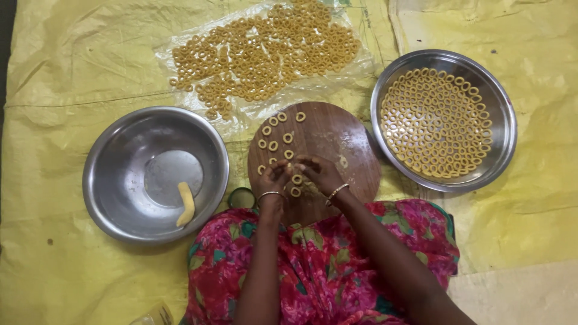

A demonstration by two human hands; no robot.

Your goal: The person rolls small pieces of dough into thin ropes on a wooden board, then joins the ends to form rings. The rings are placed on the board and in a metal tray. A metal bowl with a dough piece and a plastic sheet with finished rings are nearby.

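I see both hands meeting over the round wooden board; my left hand and right hand pinch a small piece of dough between narrowed fingertips; finished dough rings lie just beyond them, nearer the left hand.

2 steel bowls, 1 board, 2 hands.

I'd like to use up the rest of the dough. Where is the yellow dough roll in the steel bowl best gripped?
Grip the dough roll around its middle from above, fingers across its narrow width. It lies flat and alone on the steel bowl floor, slightly curved, and the open top leaves the way clear. It is probably soft, so pinch lightly.
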